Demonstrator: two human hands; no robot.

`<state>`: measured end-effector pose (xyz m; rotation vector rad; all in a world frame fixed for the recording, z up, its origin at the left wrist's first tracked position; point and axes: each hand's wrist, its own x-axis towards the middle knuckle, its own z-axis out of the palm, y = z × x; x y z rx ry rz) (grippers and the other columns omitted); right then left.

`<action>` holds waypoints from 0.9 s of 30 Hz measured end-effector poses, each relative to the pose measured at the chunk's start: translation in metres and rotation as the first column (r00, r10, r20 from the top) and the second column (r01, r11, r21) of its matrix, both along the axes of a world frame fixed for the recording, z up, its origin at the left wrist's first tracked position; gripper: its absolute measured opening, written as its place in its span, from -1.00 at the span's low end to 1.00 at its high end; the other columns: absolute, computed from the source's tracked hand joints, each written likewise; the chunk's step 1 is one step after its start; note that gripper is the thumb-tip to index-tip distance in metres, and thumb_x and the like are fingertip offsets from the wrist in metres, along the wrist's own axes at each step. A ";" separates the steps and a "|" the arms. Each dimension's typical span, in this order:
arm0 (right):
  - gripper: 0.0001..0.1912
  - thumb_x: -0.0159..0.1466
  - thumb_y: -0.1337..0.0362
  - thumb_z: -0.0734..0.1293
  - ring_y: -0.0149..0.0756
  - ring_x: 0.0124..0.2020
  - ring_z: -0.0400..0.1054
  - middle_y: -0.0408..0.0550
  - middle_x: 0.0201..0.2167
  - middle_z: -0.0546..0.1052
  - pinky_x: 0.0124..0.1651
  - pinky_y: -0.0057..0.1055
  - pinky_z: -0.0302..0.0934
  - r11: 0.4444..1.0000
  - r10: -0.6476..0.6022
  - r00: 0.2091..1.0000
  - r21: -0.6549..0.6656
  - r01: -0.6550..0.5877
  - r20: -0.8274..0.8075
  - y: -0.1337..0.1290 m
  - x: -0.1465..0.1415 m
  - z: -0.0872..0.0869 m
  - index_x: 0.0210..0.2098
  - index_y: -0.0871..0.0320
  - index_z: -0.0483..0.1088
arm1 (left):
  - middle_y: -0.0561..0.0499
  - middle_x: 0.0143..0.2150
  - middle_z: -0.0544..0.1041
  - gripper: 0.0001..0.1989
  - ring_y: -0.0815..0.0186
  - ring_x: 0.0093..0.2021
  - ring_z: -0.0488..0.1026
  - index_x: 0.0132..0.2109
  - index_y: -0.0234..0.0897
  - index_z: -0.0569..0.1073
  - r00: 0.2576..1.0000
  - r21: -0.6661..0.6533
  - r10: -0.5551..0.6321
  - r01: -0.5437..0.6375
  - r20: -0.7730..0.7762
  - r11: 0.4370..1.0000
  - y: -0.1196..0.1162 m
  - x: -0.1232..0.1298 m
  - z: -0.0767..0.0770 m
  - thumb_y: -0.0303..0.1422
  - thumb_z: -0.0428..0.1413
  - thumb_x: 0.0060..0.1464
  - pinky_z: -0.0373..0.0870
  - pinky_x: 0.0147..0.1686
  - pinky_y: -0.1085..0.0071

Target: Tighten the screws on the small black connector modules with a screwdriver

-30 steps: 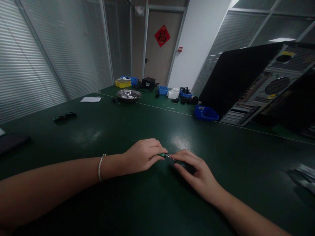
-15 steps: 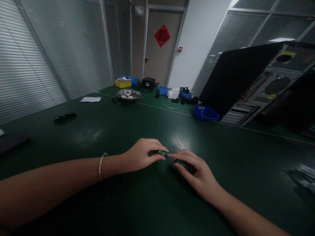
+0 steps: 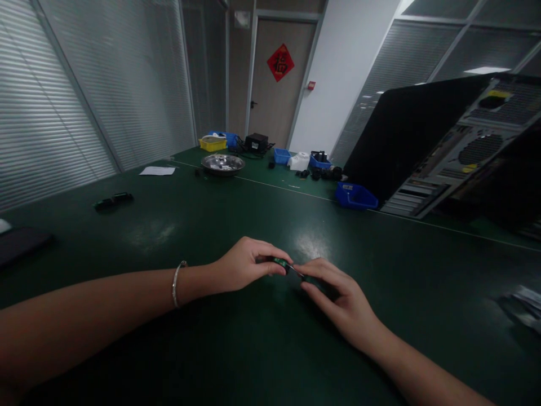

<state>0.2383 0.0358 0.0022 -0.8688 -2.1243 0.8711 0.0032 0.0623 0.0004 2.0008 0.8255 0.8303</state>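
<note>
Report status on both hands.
Left hand pinching small green part. Right hand on its other end, low over green table. Nothing between them.

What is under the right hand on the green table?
Under the right hand a small dark part lies on the table; only its edge shows. A green tool, pinched by the left hand, points at it. The fingers cover the rest.

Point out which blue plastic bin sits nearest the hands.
The blue plastic bin beside the open computer case; the other blue bins lie farther back near the door.
</note>
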 end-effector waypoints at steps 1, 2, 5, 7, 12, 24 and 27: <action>-0.67 0.32 0.40 0.27 -0.20 -0.10 0.38 -0.02 -0.15 0.47 -0.05 -0.27 0.30 1.000 0.003 1.000 0.001 -0.003 -0.002 0.000 0.000 0.000 0.03 0.00 0.43 | -0.02 -0.26 0.57 -0.74 0.33 -0.33 0.48 -0.03 -0.26 0.55 1.000 -0.027 -0.005 0.005 0.016 1.000 0.001 0.000 -0.002 -0.37 0.19 0.11 0.38 -0.34 0.45; -0.67 0.32 0.40 0.28 -0.20 -0.11 0.38 -0.02 -0.15 0.47 -0.05 -0.27 0.30 1.000 0.006 1.000 0.004 -0.006 -0.006 0.000 0.000 0.000 0.03 0.00 0.43 | -0.03 -0.26 0.57 -0.74 0.33 -0.33 0.48 -0.04 -0.27 0.55 0.999 -0.052 -0.009 0.010 0.033 0.999 0.001 0.000 -0.004 -0.37 0.19 0.11 0.39 -0.34 0.45; -0.67 0.32 0.41 0.28 -0.20 -0.10 0.38 -0.02 -0.15 0.46 -0.05 -0.28 0.29 1.000 0.018 1.000 0.011 -0.017 -0.015 0.001 0.001 -0.001 0.03 0.01 0.44 | -0.04 -0.25 0.57 -0.74 0.33 -0.33 0.49 -0.04 -0.30 0.54 0.996 -0.119 -0.024 0.035 0.087 0.992 0.003 0.001 -0.007 -0.38 0.20 0.10 0.41 -0.33 0.44; -0.67 0.32 0.42 0.28 -0.21 -0.10 0.38 -0.02 -0.15 0.45 -0.04 -0.27 0.29 1.000 0.018 1.000 0.008 -0.018 -0.021 0.001 0.002 -0.001 0.03 0.02 0.44 | -0.05 -0.23 0.58 -0.73 0.32 -0.33 0.50 -0.03 -0.31 0.54 0.995 -0.126 -0.030 0.042 0.096 0.991 0.002 0.001 -0.005 -0.40 0.19 0.10 0.42 -0.33 0.44; -0.68 0.32 0.42 0.28 -0.22 -0.11 0.38 -0.03 -0.15 0.47 -0.06 -0.29 0.29 1.000 0.015 0.999 -0.020 -0.016 -0.032 0.001 0.000 -0.001 0.01 0.01 0.44 | -0.07 -0.15 0.60 -0.76 0.26 -0.17 0.51 -0.04 -0.28 0.55 1.000 0.127 0.019 -0.018 -0.009 0.992 -0.004 0.002 0.005 -0.39 0.18 0.12 0.38 -0.13 0.38; -0.69 0.32 0.40 0.28 -0.22 -0.09 0.38 -0.04 -0.14 0.46 -0.05 -0.28 0.29 1.000 0.004 0.999 -0.011 -0.005 -0.031 0.000 0.001 -0.001 0.02 0.01 0.42 | -0.04 -0.21 0.61 -0.75 0.31 -0.27 0.52 -0.05 -0.29 0.55 1.000 0.083 0.028 -0.028 0.009 0.996 -0.004 0.003 0.003 -0.38 0.20 0.11 0.41 -0.26 0.45; -0.69 0.32 0.40 0.28 -0.22 -0.09 0.38 -0.04 -0.13 0.46 -0.05 -0.28 0.29 1.000 0.013 1.000 -0.010 -0.013 -0.028 0.001 0.001 -0.001 0.02 0.01 0.42 | -0.06 -0.15 0.61 -0.77 0.28 -0.15 0.53 -0.05 -0.27 0.55 1.000 0.164 0.020 -0.019 0.000 0.986 -0.005 0.003 0.005 -0.40 0.18 0.12 0.40 -0.12 0.41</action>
